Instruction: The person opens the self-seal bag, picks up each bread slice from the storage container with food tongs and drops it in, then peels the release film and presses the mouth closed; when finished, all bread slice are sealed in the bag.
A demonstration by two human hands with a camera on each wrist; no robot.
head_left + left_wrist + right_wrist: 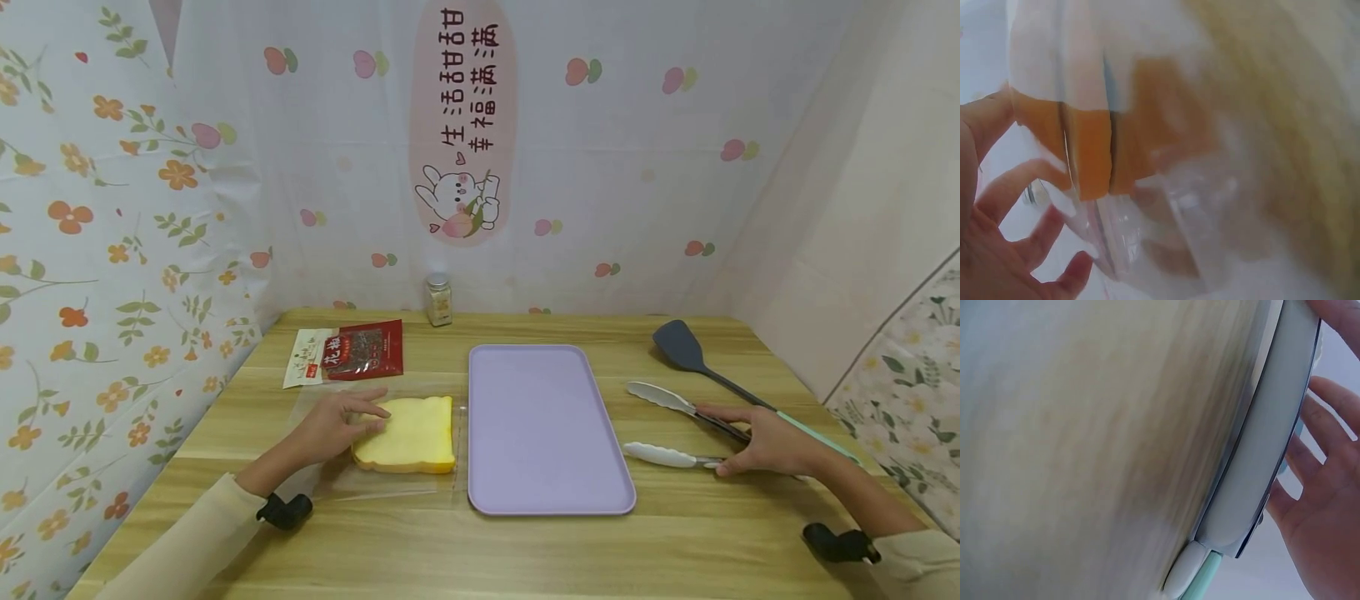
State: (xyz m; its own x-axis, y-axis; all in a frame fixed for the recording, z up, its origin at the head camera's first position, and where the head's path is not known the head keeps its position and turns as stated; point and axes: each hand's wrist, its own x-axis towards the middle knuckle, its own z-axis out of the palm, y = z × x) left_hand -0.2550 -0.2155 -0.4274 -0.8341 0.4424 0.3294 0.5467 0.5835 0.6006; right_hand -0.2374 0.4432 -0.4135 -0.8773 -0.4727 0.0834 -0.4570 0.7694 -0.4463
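Observation:
A thick piece of sliced bread (412, 433) with an orange-yellow crust lies on a clear plastic sheet or bag (375, 490). My left hand (341, 429) rests at the bread's left side, fingertips touching its edge. In the left wrist view, the bread (1093, 156) shows stacked layers, and the left hand (1019, 225) has loosely bent, spread fingers beside it. On the right, tongs (662, 397) with white heads lie spread apart on the table. My right hand (776, 442) rests over their arms, fingers touching one and thumb near the other. Relaxed fingers of the right hand (1322, 481) lie along the tongs (1266, 425).
Between the hands lies a lilac tray (543, 433). A dark spatula (678, 344) with a mint handle is behind the tongs. At the back stand a small spice jar (438, 300) and, lying flat, a red spice packet (363, 350). Curtains (337, 167) border the table (525, 554).

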